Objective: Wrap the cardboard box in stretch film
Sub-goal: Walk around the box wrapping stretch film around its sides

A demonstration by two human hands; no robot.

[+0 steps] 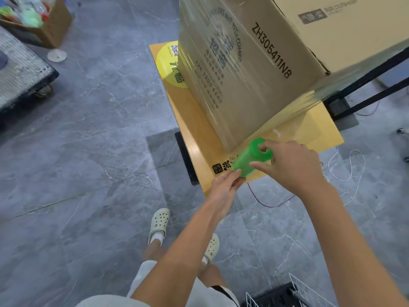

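A tall cardboard box (261,63) with black print stands on a low yellow wooden table (192,120). Clear stretch film (199,74) covers its left face and lower right side. I hold a green roll of stretch film (247,157) at the box's near bottom corner. My right hand (292,165) grips the roll's upper end, with fingers in its core hole. My left hand (225,185) holds the lower end of the roll from beneath. Film runs from the roll up onto the box.
Grey tiled floor all around. A wheeled cart (20,72) stands at the left, with an open carton of coloured items (37,21) behind it. A black metal frame (363,85) and loose cables (345,169) lie to the right. A wire basket (294,293) is at the bottom right.
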